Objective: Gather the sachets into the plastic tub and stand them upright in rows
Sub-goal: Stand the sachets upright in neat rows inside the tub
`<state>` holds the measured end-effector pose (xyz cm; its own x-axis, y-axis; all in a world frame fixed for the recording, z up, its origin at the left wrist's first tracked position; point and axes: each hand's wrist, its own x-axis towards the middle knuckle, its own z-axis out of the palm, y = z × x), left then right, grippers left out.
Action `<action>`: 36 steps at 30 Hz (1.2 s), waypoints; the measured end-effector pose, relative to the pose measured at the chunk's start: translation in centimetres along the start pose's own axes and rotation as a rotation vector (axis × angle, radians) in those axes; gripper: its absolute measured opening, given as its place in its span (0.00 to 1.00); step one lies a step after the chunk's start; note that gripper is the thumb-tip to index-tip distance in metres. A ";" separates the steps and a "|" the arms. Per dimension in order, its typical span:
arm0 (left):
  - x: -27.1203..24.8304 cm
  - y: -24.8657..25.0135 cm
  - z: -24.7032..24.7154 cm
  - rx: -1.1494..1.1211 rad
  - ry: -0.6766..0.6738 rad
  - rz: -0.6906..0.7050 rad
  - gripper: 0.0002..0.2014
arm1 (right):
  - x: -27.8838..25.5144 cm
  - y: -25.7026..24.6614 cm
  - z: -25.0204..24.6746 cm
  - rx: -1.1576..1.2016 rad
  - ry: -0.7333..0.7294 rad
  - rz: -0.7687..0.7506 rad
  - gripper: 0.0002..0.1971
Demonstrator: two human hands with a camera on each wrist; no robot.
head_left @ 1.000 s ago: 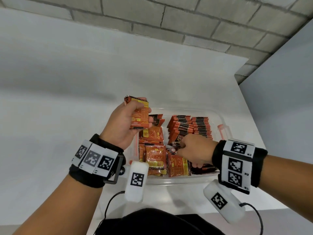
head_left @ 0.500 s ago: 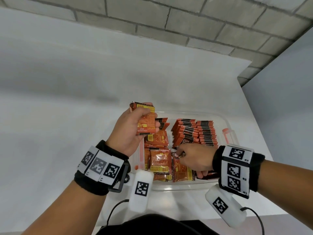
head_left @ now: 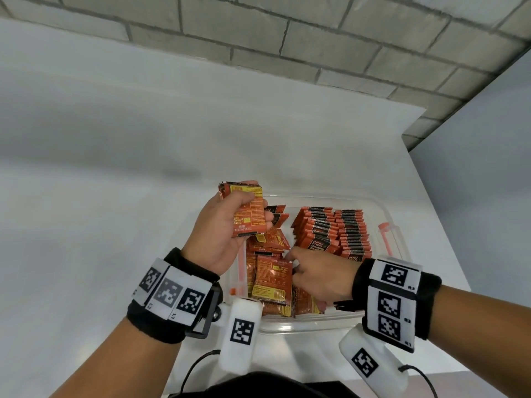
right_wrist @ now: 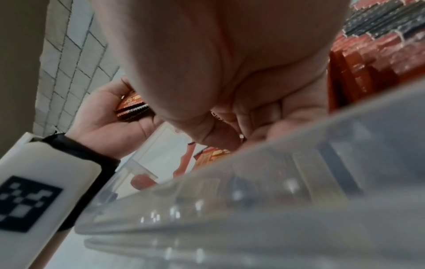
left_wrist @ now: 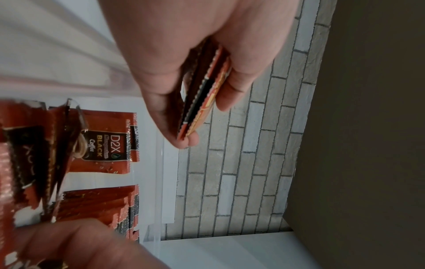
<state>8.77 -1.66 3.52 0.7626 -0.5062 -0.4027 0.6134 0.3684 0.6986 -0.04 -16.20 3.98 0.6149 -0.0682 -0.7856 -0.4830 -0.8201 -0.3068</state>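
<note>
Head view with both wrist views. The clear plastic tub (head_left: pixel 382 209) stands on the white desk (head_left: pixel 115 168) near its front edge, its long axis running left to right.

Left hand (head_left: pixel 221 234): raised over the tub's left end, thumb and fingers clamped on a small stack of sachets (head_left: pixel 248 209). The stack's long axis runs from the near side toward the far side, the printed back face turned up; in the left wrist view the sachets (left_wrist: pixel 202 94) appear edge-on between thumb and fingers.

Right hand (head_left: pixel 321 278): lowered inside the tub near its front wall, fingers curled down among the loose sachets (head_left: pixel 271 280). Whether the fingers pinch one cannot be told; the right wrist view shows only curled fingers (right_wrist: pixel 257 112) behind the blurred tub wall (right_wrist: pixel 253 191).

Contents: in the right half, standing rows of sachets (head_left: pixel 333 231) sit on edge, packed face to face, the rows running from near to far and leaning slightly. In the left half the loose sachets lie flat and overlapping at mixed angles, most with the long axis roughly near to far. An orange clip (head_left: pixel 385 234) sits on the tub's right end, another orange clip (head_left: pixel 241 268) on its left end.
</note>
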 end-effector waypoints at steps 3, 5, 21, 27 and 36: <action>-0.1 0.0 0.0 -0.006 0.005 0.000 0.08 | -0.6 0.1 -0.1 -0.030 0.061 0.006 0.20; -0.1 0.1 0.0 -0.014 0.008 -0.005 0.08 | -1.1 0.4 -0.1 -0.117 0.120 0.027 0.19; 0.2 -0.1 -0.2 -0.021 -0.003 -0.003 0.07 | -1.6 -0.1 0.4 -0.125 0.066 -0.115 0.13; 0.4 -0.2 -0.4 -0.005 -0.014 -0.002 0.09 | -1.4 0.8 0.4 -0.167 0.109 -0.040 0.14; -0.1 -0.2 0.3 0.203 -0.141 -0.001 0.17 | -2.7 1.4 -2.4 0.355 0.519 -0.233 0.06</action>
<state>8.53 -1.94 3.59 0.7169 -0.6157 -0.3271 0.5498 0.2108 0.8082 -0.89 -18.49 6.96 0.9052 -0.2493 -0.3441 -0.4224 -0.6157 -0.6652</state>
